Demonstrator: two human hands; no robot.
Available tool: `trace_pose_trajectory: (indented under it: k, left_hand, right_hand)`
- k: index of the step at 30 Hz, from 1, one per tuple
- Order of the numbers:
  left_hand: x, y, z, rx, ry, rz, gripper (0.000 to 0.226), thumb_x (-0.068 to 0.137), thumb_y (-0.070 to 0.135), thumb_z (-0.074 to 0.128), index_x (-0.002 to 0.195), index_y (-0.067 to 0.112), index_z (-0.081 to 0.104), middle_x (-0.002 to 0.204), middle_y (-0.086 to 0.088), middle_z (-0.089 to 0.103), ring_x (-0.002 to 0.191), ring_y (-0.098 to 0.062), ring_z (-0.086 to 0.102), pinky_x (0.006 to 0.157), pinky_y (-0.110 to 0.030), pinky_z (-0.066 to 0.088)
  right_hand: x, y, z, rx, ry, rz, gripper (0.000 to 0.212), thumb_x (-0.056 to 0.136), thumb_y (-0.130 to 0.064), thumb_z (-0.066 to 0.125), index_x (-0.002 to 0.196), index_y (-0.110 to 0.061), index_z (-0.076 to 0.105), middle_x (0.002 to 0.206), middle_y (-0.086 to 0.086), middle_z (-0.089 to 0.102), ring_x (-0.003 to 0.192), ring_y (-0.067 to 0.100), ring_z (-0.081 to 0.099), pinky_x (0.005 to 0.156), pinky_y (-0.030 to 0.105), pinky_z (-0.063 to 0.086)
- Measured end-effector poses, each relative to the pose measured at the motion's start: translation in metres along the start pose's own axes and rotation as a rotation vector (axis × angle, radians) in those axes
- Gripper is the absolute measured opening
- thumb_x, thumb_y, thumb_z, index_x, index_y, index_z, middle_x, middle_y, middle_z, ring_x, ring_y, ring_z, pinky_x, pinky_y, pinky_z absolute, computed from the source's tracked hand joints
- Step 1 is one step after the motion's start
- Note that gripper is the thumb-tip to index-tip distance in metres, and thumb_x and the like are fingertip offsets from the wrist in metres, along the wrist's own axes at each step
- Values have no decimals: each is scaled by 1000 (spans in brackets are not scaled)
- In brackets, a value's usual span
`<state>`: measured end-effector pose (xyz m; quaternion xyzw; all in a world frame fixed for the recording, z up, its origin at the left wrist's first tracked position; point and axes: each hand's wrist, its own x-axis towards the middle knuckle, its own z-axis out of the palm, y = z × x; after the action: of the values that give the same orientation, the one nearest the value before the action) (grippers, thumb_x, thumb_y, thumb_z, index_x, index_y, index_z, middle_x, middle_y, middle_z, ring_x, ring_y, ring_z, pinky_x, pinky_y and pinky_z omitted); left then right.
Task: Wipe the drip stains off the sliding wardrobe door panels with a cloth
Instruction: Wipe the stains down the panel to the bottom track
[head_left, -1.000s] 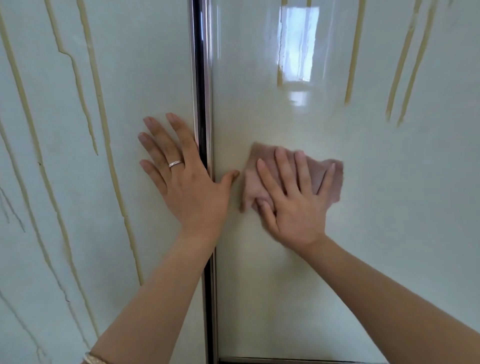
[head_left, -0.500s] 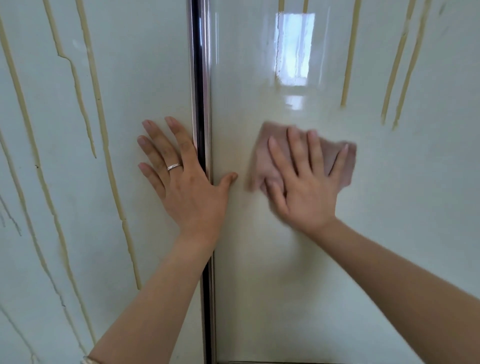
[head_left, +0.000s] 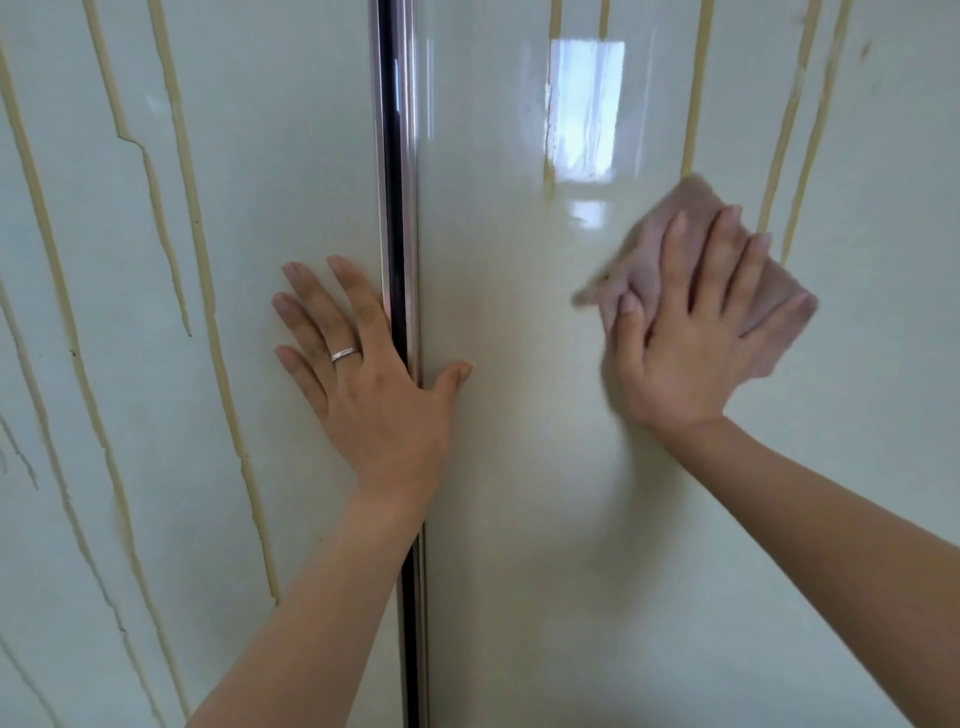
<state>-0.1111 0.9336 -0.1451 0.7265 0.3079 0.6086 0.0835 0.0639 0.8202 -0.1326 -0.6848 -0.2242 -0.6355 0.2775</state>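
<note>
Glossy pale-green wardrobe fills the view: left panel (head_left: 130, 364) and right panel (head_left: 519, 519), split by a dark metal strip (head_left: 397, 182) running top to bottom. Right hand (head_left: 691, 332) lies flat, fingers straight and spread, pressing a pinkish cloth (head_left: 779, 312) against the right panel; no curl round it, just palm pressure. Cloth is blurred, its top corner touching the lower end of 1 tan drip (head_left: 693, 93). 2 more drips (head_left: 800, 130) run down just right of the cloth. Left hand (head_left: 374, 374) is flat and open, holding nothing, fingers on the left panel, thumb across the strip onto the right panel; ring (head_left: 345, 355) on 1 finger. Left panel carries several long tan drips (head_left: 208, 312). A window reflection (head_left: 584, 109) shows high on the right panel.
</note>
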Motion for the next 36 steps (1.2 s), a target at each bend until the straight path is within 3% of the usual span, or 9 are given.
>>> trace_pose_trajectory:
  k: [5, 11, 15, 20, 25, 29, 34, 36]
  left_hand:
    - [-1, -2, 2, -21, 15, 11, 119, 67, 43, 79, 145, 19, -7, 156, -17, -8, 143, -32, -11, 113, -41, -8]
    - [-1, -2, 4, 22, 53, 4, 120, 65, 43, 80, 141, 21, -10, 156, -17, -6, 143, -32, -9, 112, -40, -7]
    - [0, -2, 2, 41, 51, -9, 124, 63, 45, 80, 143, 10, -9, 155, -19, -2, 143, -33, -5, 112, -44, -2]
    - [-1, -3, 4, 38, 41, 10, 123, 65, 46, 79, 140, 15, -14, 156, -18, -6, 143, -30, -8, 112, -41, -5]
    - [-1, -5, 6, 58, 77, 14, 123, 62, 45, 81, 147, 9, -1, 155, -20, 3, 142, -32, -1, 112, -46, 3]
    - [0, -3, 3, 90, 43, -2, 121, 60, 45, 82, 147, 13, 2, 154, -23, 7, 142, -35, 4, 112, -48, 6]
    - [-1, -4, 4, 130, 67, 17, 118, 59, 46, 81, 145, 11, 8, 151, -27, 16, 140, -41, 14, 111, -50, 13]
    - [-1, -5, 5, 142, 64, 15, 118, 59, 47, 81, 145, 10, 9, 151, -28, 17, 140, -42, 15, 111, -51, 14]
  right_hand:
    - [-24, -28, 3, 92, -31, -308, 56, 98, -45, 30, 148, -21, 33, 152, 13, 36, 144, 30, 17, 108, 67, 3]
    - [-21, -32, 4, 86, 3, -303, 56, 96, -43, 34, 148, -20, 38, 151, 15, 37, 140, 36, 24, 105, 69, 7]
    - [-4, -46, 3, 138, 0, -332, 54, 97, -41, 38, 147, -22, 39, 152, 12, 36, 140, 35, 25, 103, 73, 10]
    - [-10, -52, 3, 155, -1, -312, 55, 95, -40, 41, 147, -22, 39, 152, 11, 37, 140, 33, 24, 104, 72, 11]
    - [12, -54, 0, 146, -24, -351, 52, 98, -43, 35, 146, -22, 41, 150, 13, 40, 139, 35, 26, 103, 72, 10]
    - [34, -64, 1, 106, -4, -243, 53, 99, -42, 32, 146, -19, 40, 149, 17, 41, 137, 39, 32, 103, 72, 12]
    - [-32, -50, -4, 79, -138, -330, 56, 100, -46, 28, 151, -22, 24, 153, 11, 30, 149, 24, 1, 109, 68, 6]
    - [-21, -47, -7, 84, -143, -373, 56, 100, -47, 28, 150, -23, 27, 153, 11, 32, 148, 25, 7, 108, 68, 8]
